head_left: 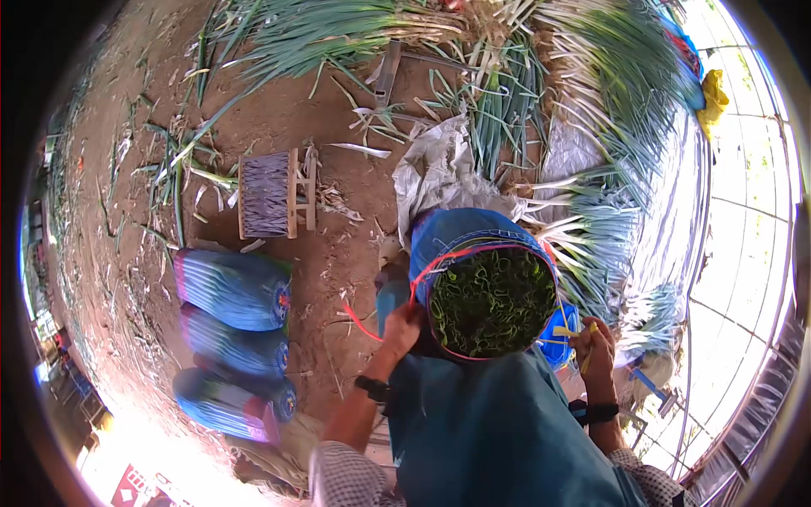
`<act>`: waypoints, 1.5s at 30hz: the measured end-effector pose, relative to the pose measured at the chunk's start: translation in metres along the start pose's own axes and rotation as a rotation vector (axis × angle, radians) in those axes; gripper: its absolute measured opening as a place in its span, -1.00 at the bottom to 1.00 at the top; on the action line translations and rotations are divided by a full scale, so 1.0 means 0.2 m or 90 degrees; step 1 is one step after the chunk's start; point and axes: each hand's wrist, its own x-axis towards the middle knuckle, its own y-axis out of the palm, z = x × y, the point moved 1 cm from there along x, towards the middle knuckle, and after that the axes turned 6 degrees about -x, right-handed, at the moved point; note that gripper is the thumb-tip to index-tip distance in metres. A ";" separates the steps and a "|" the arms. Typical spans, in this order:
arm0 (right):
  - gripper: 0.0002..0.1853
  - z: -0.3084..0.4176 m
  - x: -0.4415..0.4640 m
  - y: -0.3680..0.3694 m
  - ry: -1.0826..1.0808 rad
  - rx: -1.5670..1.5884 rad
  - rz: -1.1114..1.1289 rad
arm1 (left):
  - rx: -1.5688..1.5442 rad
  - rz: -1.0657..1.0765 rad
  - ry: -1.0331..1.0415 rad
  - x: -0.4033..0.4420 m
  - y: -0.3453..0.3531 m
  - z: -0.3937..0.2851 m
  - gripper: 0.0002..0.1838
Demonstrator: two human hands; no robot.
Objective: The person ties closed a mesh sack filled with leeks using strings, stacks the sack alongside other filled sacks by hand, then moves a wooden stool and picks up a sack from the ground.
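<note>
In front of me stands a blue mesh bag (456,226), its open mouth packed with cut green leaf ends (490,300). A red cord (448,256) runs round its rim, and a loose end trails to the left. My left hand (404,329) is closed on the red cord at the rim's left side. To the right of the bag, my right hand (596,348) is closed round a thin yellow strip (568,332); its exact kind is unclear. A blue container (557,338) shows partly behind the bag, near my right hand.
Filled blue mesh bags (232,290) lie at left, below a small wooden stool (269,194) with a woven seat. Bunches of green onions (338,34) cover the ground ahead and to the right. A crumpled white sack (435,165) lies beyond the bag. Leaf scraps litter the soil.
</note>
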 end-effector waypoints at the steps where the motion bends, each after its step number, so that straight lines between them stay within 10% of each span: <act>1: -0.77 0.00 0.01 -0.02 0.012 -0.008 0.018 | -0.011 -0.032 0.007 0.00 0.04 0.01 -0.78; 13: -0.77 0.06 -0.04 0.01 -0.006 -0.158 0.206 | 0.161 -0.084 0.172 0.14 0.03 -0.14 -0.74; 16: -0.78 0.07 -0.06 0.04 -0.003 -0.157 0.158 | -0.212 0.023 -0.001 0.20 0.01 -0.08 -0.73; 22: -0.79 0.04 -0.07 0.07 -0.034 -0.129 0.083 | -0.272 -0.019 0.057 0.29 0.03 -0.01 -0.81; 30: -0.78 0.02 -0.10 0.18 -0.023 -0.171 0.063 | 0.191 0.076 0.122 0.35 -0.08 -0.32 -0.79; 45: -0.80 0.01 -0.11 0.16 -0.007 -0.183 0.037 | 0.075 0.087 0.098 0.27 -0.09 -0.32 -0.77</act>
